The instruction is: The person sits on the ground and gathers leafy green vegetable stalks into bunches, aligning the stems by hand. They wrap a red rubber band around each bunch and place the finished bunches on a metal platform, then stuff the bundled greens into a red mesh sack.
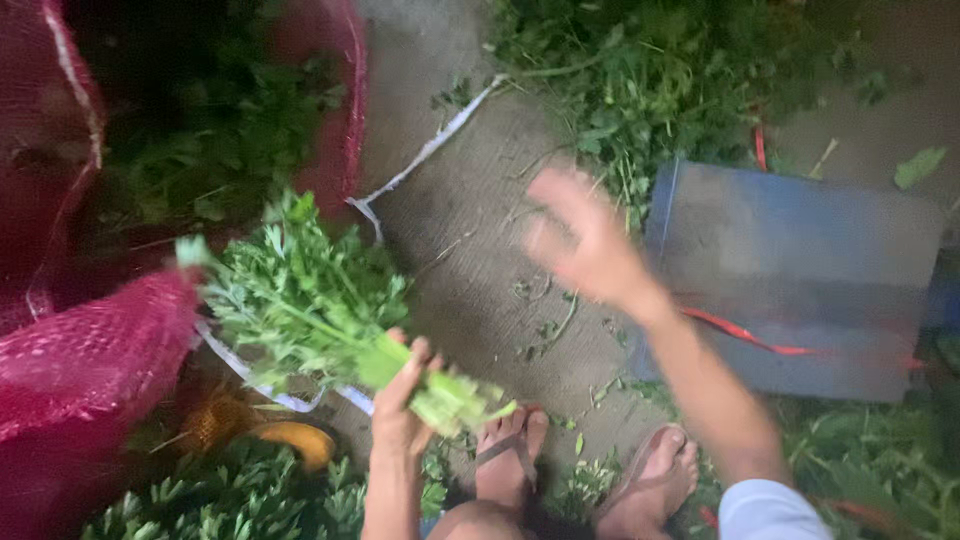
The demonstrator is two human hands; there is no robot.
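My left hand fingers closed round leafy green bunch at its stems, over bare concrete floor. Right hand blurred, fingers spread, holding nothing. Red mesh sack at left, grey-blue board at right, loose greens beyond.

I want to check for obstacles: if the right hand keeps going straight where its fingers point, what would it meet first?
The right hand is blurred, its fingers pointing up and left over the bare concrete ground. In that line the white strap seems to come first, then the red mesh sack. Depth is unclear.
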